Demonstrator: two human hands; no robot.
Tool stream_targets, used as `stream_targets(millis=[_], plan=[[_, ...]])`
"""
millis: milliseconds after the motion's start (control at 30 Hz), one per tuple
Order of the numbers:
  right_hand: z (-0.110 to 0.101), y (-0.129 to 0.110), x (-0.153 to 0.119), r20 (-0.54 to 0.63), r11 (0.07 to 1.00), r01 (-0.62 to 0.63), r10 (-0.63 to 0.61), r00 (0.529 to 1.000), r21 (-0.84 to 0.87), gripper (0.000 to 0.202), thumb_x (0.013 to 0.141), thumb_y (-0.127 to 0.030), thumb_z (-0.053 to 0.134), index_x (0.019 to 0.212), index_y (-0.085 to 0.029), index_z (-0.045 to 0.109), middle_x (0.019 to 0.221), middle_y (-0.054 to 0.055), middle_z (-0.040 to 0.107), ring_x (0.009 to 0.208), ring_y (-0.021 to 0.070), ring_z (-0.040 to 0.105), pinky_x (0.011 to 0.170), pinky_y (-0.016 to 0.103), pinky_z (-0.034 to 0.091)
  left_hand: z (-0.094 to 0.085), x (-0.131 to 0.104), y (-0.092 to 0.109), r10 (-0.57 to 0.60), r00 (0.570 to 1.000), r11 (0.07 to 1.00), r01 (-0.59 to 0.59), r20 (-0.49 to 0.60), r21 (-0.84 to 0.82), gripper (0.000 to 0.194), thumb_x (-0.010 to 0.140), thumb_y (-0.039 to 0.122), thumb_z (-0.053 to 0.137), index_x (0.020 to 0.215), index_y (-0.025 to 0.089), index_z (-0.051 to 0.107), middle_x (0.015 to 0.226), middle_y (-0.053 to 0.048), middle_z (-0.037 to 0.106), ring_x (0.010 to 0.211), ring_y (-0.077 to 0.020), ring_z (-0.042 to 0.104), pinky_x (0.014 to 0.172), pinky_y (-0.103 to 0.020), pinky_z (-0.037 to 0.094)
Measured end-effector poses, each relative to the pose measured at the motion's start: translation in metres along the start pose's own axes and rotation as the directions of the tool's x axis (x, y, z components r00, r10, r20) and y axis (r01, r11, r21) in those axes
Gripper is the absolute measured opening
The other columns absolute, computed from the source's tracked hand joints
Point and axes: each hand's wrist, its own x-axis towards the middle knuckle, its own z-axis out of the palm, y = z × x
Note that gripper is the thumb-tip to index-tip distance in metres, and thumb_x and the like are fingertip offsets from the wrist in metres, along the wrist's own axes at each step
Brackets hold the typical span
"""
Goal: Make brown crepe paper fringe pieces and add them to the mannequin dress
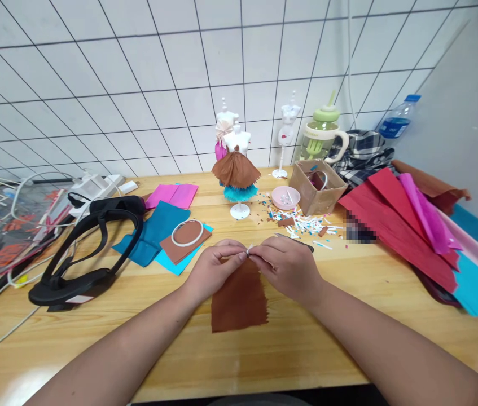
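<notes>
Paper (239,299), brown and thin-looking, is held below the middle of the frame, over the tabletop (171,352); its top is pinched by the left hand (217,265) and the right hand (285,264), close together; it might be torn if pulled too hard.

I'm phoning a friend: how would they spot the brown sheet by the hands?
Over the wooden table, the left hand and right hand meet. The brown sheet extends from beneath them towards the person. Unlike the brown piece beneath the white ring, its right edge is jagged.
</notes>
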Motion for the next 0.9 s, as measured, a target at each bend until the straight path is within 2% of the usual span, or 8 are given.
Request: stream_targets(millis=[233, 367, 467, 733, 900], plan=[[-0.002, -0.009, 0.001, 0.008, 0.990, 0.019, -0.018, 1.000, -0.139, 0.021, 0.093, -0.027, 0.050, 0.086, -0.021, 0.069, 0.076, 0.002, 0.068, 0.073, 0.0140, 0.059, 0.066, 0.028, 0.035, 0.003, 0.000, 0.003, 0.052, 0.995, 0.993, -0.042, -0.087, 0.112, 0.015, 0.079, 0.026, 0.062, 0.073, 0.019, 0.074, 0.081, -0.005, 0.068, 0.077, -0.0160, 0.063, 0.072, -0.025, 0.048], [-0.002, -0.013, 0.001, 0.010, 0.957, 0.062, -0.061, 0.998, -0.285, 0.020, 0.091, -0.025, 0.051, 0.082, -0.022, 0.068, 0.068, 0.001, 0.065, 0.062, 0.0140, 0.053, 0.059, 0.031, 0.028, 0.004, 0.000, 0.006, 0.061, 0.994, 0.988, -0.047, -0.094, 0.146, 0.017, 0.080, 0.026, 0.061, 0.071, 0.020, 0.074, 0.077, -0.004, 0.068, 0.073, -0.0151, 0.062, 0.069, -0.024, 0.048], [0.000, -0.015, 0.001, 0.030, 0.945, 0.062, -0.055, 0.998, -0.322, 0.021, 0.090, -0.024, 0.050, 0.077, -0.021, 0.065, 0.065, 0.001, 0.063, 0.060, 0.0138, 0.051, 0.057, 0.032, 0.024, 0.005, -0.001, 0.007, 0.053, 0.994, 0.982, -0.035, -0.096, 0.185, 0.019, 0.080, 0.026, 0.060, 0.069, 0.021, 0.075, 0.072, -0.003, 0.066, 0.070, -0.0151, 0.061, 0.065, -0.024, 0.047], [0.008, -0.015, 0.002, -0.010, 0.980, -0.084, 0.083, 0.996, -0.180, 0.016, 0.081, -0.022, 0.053, 0.067, -0.020, 0.059, 0.063, 0.001, 0.063, 0.058, 0.0126, 0.054, 0.054, 0.029, 0.024, 0.008, -0.003, 0.009, 0.106, 0.982, 0.960, -0.061, -0.156, 0.273, 0.014, 0.075, 0.020, 0.062, 0.065, 0.020, 0.072, 0.068, -0.002, 0.067, 0.066, -0.0151, 0.061, 0.062, -0.025, 0.046], [0.009, -0.017, 0.003, -0.003, 0.982, -0.169, 0.170, 0.986, -0.078, 0.012, 0.076, -0.018, 0.053, 0.065, -0.019, 0.057, 0.063, 0.001, 0.063, 0.060, 0.0127, 0.056, 0.053, 0.027, 0.025, 0.009, -0.003, 0.008, 0.134, 0.979, 0.949, -0.083, -0.152, 0.303, 0.013, 0.073, 0.017, 0.061, 0.064, 0.020, 0.071, 0.069, -0.002, 0.068, 0.069, -0.0159, 0.062, 0.066, -0.026, 0.047]])
